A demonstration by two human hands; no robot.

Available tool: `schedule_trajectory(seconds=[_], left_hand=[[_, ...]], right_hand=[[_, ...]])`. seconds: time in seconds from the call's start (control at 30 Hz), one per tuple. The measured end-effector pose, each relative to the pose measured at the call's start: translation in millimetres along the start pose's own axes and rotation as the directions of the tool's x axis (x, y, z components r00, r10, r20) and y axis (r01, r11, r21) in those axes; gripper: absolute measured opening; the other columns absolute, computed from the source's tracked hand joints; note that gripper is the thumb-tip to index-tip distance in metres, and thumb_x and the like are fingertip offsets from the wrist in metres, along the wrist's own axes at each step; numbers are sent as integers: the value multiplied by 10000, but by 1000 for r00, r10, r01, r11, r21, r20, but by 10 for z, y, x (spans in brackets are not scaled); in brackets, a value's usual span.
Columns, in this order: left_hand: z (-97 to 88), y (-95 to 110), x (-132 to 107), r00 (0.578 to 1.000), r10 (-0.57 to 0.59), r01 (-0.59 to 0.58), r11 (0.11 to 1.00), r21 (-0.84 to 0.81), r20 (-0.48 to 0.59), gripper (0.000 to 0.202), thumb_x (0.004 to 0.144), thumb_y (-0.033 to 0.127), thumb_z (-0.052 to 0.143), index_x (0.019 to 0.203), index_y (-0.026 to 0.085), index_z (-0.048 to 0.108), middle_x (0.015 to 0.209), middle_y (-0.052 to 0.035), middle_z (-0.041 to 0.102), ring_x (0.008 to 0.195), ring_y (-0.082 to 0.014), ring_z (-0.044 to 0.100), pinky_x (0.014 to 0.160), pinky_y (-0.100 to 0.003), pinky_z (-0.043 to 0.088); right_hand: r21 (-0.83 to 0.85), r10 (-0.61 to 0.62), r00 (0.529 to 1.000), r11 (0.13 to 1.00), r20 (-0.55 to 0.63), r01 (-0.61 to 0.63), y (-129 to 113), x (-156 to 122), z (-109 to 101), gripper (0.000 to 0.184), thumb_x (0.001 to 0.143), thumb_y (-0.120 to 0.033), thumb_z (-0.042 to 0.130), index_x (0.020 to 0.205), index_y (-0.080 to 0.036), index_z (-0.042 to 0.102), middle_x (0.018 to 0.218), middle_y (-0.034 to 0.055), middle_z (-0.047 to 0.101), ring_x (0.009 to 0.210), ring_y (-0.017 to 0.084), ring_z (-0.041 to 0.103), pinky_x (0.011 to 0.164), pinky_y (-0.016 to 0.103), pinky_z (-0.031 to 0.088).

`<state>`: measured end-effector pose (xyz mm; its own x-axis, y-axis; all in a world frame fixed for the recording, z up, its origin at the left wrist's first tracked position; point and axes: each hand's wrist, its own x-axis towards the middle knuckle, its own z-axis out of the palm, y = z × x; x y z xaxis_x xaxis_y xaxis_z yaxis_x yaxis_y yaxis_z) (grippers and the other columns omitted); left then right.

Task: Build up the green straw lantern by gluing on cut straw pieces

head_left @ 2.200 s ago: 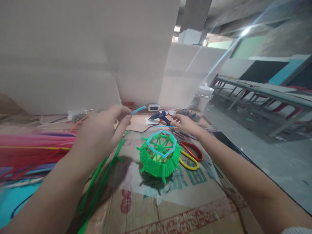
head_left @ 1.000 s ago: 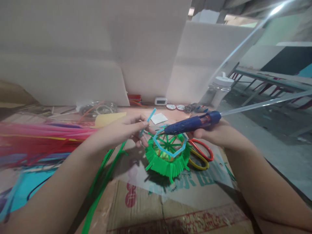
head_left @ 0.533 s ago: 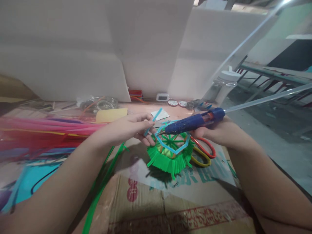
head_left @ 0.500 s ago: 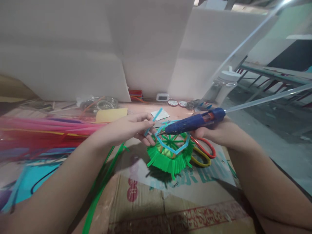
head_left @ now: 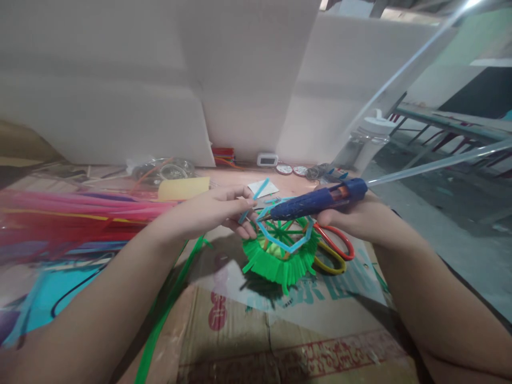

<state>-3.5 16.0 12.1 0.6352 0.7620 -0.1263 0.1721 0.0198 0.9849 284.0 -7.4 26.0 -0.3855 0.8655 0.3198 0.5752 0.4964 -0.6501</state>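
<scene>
In my right hand (head_left: 352, 213) is a blue hot glue gun (head_left: 316, 201), a long clear glue stick (head_left: 432, 162) jutting from its back end. Its nozzle tip meets the left corner of a light blue pipe-cleaner outline (head_left: 291, 247), which sits on top of a green fringed pipe-cleaner piece (head_left: 282, 266) with green spokes. My left hand (head_left: 236, 208) pinches a short light blue pipe cleaner (head_left: 261, 189) between thumb and forefinger. Its lower fingers are at the left edge of the green piece; whether they grip it is partly hidden.
Scissors with red and yellow handles (head_left: 336, 242) lie right of the green piece on flattened cardboard (head_left: 232, 341). Pink and red pipe cleaners (head_left: 80, 213) are heaped left. A clear bottle (head_left: 366, 144) stands back right, a small white digital clock (head_left: 267, 159) at the back.
Almost nothing differs. The short blue pipe cleaner and the green piece have shifted slightly to the right, and the glue gun's back end slightly left.
</scene>
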Motion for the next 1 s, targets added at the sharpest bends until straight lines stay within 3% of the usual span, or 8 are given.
schedule_trajectory(seconds=[0.27, 0.7, 1.0], left_hand=[[20, 24, -6, 1000, -17, 17, 1000, -20, -4, 200, 948, 368, 615, 902, 192, 534, 753, -4, 714, 699, -152, 738, 653, -250, 586], [-8, -2, 1, 1000, -5, 5, 1000, 12, 6, 200, 967, 377, 592, 911, 191, 544, 765, -15, 727, 724, -161, 748, 665, -249, 588], [5, 9, -14, 1000, -5, 5, 1000, 30, 0, 201, 967, 384, 590, 920, 192, 552, 741, -13, 739, 687, -146, 736, 655, -237, 570]], right_hand=[[-10, -34, 999, 999, -9, 34, -49, 18, -1, 443, 725, -678, 756, 871, -264, 814, 821, 21, 776, 799, 249, 722, 810, 368, 593], [-11, -43, 999, 999, -14, 43, -2, 25, -1, 495, 741, -687, 740, 886, -219, 813, 827, 49, 779, 776, 238, 704, 778, 369, 581], [22, -60, 998, 998, -9, 60, -47, 29, 6, 402, 747, -617, 776, 827, -225, 805, 764, 27, 766, 716, 207, 692, 724, 331, 577]])
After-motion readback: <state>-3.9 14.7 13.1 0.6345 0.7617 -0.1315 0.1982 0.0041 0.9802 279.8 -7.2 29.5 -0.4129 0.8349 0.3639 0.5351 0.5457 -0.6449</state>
